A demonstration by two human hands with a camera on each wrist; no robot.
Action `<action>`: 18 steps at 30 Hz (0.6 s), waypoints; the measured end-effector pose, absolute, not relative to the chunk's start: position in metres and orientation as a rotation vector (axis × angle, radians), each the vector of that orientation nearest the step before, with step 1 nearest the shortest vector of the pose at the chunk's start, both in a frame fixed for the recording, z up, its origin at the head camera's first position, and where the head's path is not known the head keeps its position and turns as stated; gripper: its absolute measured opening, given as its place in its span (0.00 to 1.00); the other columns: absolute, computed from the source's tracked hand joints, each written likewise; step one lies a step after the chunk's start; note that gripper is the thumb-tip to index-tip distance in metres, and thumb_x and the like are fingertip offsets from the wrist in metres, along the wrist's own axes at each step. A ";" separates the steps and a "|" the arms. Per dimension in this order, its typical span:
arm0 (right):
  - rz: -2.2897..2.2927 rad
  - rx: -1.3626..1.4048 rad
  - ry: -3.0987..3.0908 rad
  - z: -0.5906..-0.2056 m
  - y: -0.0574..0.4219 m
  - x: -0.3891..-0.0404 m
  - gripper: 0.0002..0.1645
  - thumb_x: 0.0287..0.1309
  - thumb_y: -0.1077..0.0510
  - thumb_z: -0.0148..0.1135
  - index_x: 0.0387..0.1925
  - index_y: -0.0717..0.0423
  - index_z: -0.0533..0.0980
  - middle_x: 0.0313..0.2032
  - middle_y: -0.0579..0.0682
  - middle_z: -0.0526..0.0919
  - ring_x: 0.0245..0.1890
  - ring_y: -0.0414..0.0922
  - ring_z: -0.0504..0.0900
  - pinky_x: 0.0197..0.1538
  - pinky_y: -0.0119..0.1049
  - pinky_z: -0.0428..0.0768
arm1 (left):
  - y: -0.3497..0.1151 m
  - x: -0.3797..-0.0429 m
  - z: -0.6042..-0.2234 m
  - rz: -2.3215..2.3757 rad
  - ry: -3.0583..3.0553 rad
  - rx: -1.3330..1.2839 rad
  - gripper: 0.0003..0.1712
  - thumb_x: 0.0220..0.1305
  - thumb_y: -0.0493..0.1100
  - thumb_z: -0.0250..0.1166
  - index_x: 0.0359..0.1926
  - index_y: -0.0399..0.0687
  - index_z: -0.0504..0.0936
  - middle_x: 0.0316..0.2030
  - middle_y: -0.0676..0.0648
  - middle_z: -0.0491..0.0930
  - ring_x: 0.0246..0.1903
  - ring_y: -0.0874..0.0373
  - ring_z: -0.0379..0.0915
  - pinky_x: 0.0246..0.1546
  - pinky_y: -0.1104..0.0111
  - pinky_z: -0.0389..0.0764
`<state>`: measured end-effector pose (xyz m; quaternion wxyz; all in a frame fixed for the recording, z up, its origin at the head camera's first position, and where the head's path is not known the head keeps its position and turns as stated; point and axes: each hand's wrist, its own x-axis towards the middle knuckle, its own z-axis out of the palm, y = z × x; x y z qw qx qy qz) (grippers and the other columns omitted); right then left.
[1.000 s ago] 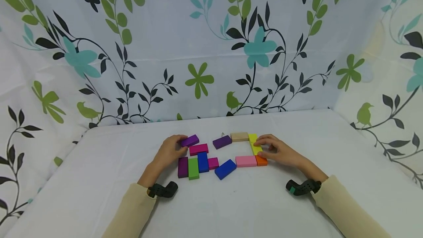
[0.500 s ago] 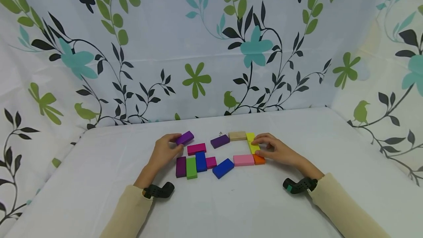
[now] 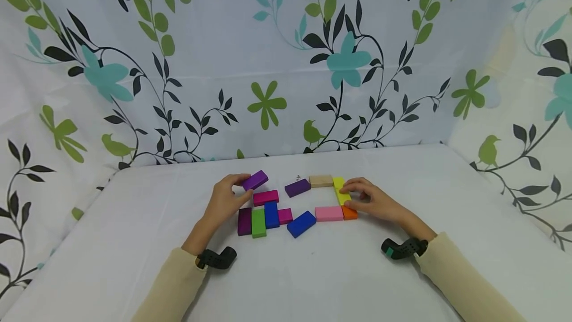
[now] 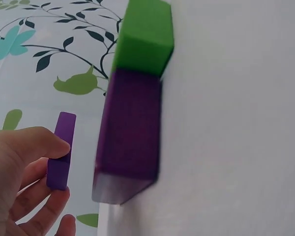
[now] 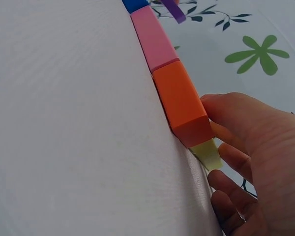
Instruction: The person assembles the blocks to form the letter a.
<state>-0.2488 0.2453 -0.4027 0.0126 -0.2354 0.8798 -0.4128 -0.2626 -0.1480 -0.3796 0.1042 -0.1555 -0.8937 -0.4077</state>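
My left hand (image 3: 223,198) pinches a purple block (image 3: 255,180) between thumb and fingers, beyond the magenta block (image 3: 265,197). In the left wrist view the purple block (image 4: 65,129) stands tilted, the thumb against its side. My right hand (image 3: 373,200) touches the yellow block (image 3: 340,185) with loosely bent fingers; its thumb lies near the orange block (image 3: 350,212). In the right wrist view that thumb is beside the orange block (image 5: 182,98), and the fingers partly hide the yellow block (image 5: 208,153).
Dark purple (image 3: 245,221), green (image 3: 258,223) and blue (image 3: 271,215) blocks stand side by side on the left. A tilted blue block (image 3: 301,224) lies by the pink block (image 3: 328,213). Beyond them are a purple block (image 3: 297,188) and a tan block (image 3: 321,181). Patterned cloth (image 3: 201,88) hangs behind.
My left hand first shifts the purple block slightly left, then moves it back right and farther from me, tilting it more. My right hand stays at the yellow block.
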 end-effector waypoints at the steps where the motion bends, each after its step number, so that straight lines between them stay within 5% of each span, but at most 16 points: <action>1: -1.289 -0.732 2.745 -0.402 0.246 -0.249 0.20 0.61 0.56 0.65 0.55 0.55 0.78 0.61 0.57 0.70 0.58 0.53 0.68 0.54 0.39 0.71 | -0.146 -0.262 -0.378 -1.193 -2.645 -0.465 0.25 0.61 0.38 0.67 0.59 0.36 0.76 0.51 0.37 0.79 0.53 0.44 0.73 0.53 0.48 0.75; 18: -1.319 -0.739 2.721 -0.402 0.245 -0.250 0.20 0.61 0.58 0.65 0.54 0.56 0.78 0.61 0.58 0.70 0.58 0.54 0.68 0.54 0.38 0.71 | -0.137 -0.238 -0.368 -1.135 -2.643 -0.616 0.23 0.58 0.37 0.70 0.55 0.38 0.80 0.46 0.41 0.81 0.46 0.48 0.76 0.45 0.55 0.78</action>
